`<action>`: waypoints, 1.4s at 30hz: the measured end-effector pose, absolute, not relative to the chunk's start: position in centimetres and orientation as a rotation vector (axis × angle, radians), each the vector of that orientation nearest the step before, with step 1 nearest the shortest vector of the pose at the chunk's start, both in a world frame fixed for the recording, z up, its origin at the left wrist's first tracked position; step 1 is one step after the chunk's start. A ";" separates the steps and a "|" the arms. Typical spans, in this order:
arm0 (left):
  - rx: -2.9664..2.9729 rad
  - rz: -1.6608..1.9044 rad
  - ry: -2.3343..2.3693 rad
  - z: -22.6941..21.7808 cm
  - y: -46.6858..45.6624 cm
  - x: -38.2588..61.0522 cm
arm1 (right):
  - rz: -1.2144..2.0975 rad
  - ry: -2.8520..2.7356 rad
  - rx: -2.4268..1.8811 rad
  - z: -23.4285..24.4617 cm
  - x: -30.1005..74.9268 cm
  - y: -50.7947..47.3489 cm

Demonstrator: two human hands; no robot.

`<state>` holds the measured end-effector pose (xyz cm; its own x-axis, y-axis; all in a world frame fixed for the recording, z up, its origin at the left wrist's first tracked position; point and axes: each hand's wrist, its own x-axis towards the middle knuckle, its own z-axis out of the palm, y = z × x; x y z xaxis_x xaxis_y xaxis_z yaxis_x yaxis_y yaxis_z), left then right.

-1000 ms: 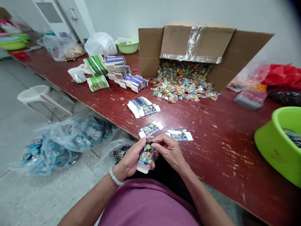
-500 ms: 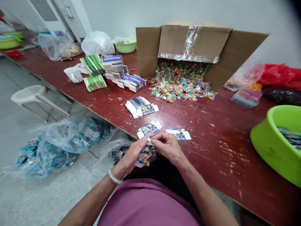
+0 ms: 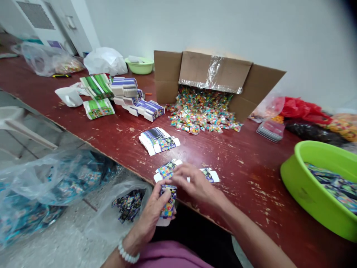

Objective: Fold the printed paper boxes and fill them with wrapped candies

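While the left hand [image 3: 151, 212] clamps the small printed box [image 3: 167, 209] under its thumb, just off the table's [image 3: 240, 186] near edge, the right hand [image 3: 196, 185] sits by its upper end — pinch too blurred to tell — and a slackened left thumb could drop it floorward

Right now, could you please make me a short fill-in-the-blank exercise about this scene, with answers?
1. The left hand holds a small printed carton; the flap at its lower end is ____.
2. The large tub at the right is bright ____.
3. Small wrapped pieces spill from a large open box made of ____.
4. The bead bracelet is on the person's ____ wrist.

Missing words: white; green; cardboard; left.
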<state>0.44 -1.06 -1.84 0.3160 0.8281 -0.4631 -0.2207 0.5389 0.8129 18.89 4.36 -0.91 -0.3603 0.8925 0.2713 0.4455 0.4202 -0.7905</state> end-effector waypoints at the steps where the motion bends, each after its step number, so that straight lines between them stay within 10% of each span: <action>1: 0.669 0.763 1.010 -2.0 -1.3 0.4 | 0.712 -1.946 -1.255 -1.1 19.9 6.7; 9: 0.470 0.616 0.955 -7.4 -3.3 -3.5 | 0.162 -1.839 -1.962 -5.1 25.8 22.5; 21: 1.221 -0.087 0.840 -7.7 -0.1 -10.0 | 0.152 -1.728 -1.926 -6.6 28.3 17.4; 27: 0.860 0.316 0.811 -5.7 0.0 -7.4 | 0.464 -1.542 -1.783 -4.3 29.0 12.5; 34: 0.847 0.480 0.786 -2.8 1.3 -3.7 | 1.574 -1.372 -1.191 0.5 26.0 4.5; 42: 1.009 0.162 0.683 -1.1 1.2 -2.8 | 1.732 -1.848 -1.089 2.2 24.1 1.2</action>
<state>-2.78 1.20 -1.08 0.7834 0.4270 -0.4516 0.1792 0.5405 0.8220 24.13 1.25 2.18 -0.6264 0.7457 -0.2272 0.2750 -0.0613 -0.9595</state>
